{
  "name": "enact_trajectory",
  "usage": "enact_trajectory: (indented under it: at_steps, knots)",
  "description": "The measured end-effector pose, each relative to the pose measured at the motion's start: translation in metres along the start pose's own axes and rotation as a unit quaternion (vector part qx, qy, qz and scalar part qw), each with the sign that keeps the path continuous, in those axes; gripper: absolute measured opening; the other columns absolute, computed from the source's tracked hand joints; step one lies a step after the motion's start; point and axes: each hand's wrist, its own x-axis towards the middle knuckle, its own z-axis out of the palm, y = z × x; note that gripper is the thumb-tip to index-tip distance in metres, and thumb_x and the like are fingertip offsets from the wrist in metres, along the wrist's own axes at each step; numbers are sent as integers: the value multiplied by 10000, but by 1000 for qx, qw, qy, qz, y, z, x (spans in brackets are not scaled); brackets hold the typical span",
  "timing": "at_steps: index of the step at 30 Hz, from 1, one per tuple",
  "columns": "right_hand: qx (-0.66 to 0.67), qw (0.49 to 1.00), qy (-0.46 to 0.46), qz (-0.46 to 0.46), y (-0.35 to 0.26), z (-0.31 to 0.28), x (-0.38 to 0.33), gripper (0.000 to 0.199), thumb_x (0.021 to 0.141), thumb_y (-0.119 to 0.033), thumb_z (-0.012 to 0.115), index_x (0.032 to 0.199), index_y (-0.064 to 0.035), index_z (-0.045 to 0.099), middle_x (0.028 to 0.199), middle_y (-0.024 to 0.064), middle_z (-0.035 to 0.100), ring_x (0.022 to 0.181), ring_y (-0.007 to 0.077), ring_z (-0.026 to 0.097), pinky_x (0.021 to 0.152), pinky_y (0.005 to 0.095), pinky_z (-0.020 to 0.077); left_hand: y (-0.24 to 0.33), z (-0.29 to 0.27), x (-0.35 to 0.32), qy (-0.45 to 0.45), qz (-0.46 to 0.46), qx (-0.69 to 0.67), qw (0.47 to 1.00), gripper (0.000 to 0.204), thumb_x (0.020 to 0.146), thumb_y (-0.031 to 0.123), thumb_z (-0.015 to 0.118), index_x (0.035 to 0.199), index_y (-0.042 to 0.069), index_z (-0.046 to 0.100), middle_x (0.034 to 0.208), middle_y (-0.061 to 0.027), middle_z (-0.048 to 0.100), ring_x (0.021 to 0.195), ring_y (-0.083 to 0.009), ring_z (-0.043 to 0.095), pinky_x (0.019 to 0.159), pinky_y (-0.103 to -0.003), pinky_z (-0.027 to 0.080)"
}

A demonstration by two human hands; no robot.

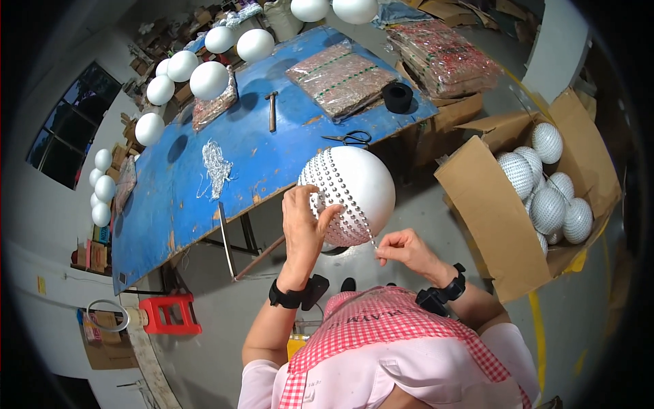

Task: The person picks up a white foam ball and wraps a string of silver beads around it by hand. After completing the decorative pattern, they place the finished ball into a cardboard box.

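Observation:
In front of me is a large white ball (376, 183). Rows of silver bead chain (336, 178) wind around its left and lower part, while its right side is bare and smooth. My left hand (304, 228) grips the ball from the left, with fingers and thumb spread over the beaded rows. Below the ball, my right hand (409, 251) pinches the loose end of the bead chain, which runs tautly down from the ball's lower edge. What supports the ball underneath is mostly hidden.
The blue table (252, 146) holds scissors (349, 139), a hammer (272, 111), a pile of silver chain (216, 169), a black tape roll (398, 97) and a plastic-wrapped pack (339, 78). Plain white balls (209, 80) line its far side. A cardboard box (487, 215) of beaded balls stands right; a red stool (170, 314) left.

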Motion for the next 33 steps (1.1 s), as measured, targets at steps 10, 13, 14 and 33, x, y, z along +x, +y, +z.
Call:
enact_trajectory:
  at_steps: [10, 13, 14, 33]
  knots:
    - [-72, 993, 97, 8, 33, -5, 9, 243, 879, -209, 658, 756, 1, 667, 630, 7, 626, 590, 51, 550, 550, 214, 411, -3, 1, -4, -14, 17, -10, 1000, 415, 767, 251, 756, 1076, 47, 568, 1061, -168, 532, 998, -340, 515, 820, -407, 452]
    - [-94, 988, 124, -6, 40, -5, 10, 264, 882, -223, 658, 746, 3, 666, 617, 6, 622, 580, 48, 541, 540, 213, 401, -8, -2, -7, -63, -10, -31, 997, 529, 738, 319, 768, 1136, 47, 550, 1153, -198, 531, 1084, -363, 507, 879, -419, 433]
    - [-91, 987, 132, -8, 42, -6, 10, 269, 885, -226, 657, 745, 3, 667, 614, 6, 620, 582, 48, 541, 545, 211, 402, -8, -2, -8, -72, 38, 12, 997, 621, 713, 361, 773, 1184, 43, 524, 1217, -224, 504, 1137, -380, 485, 917, -428, 412]
    - [-130, 989, 70, 15, 24, 1, 5, 266, 913, -234, 622, 795, 1, 663, 667, 12, 633, 625, 63, 563, 609, 218, 432, -21, -14, -19, -77, 49, -2, 996, 861, 715, 306, 787, 1390, 14, 338, 1308, -246, 463, 1214, -401, 470, 990, -428, 422]
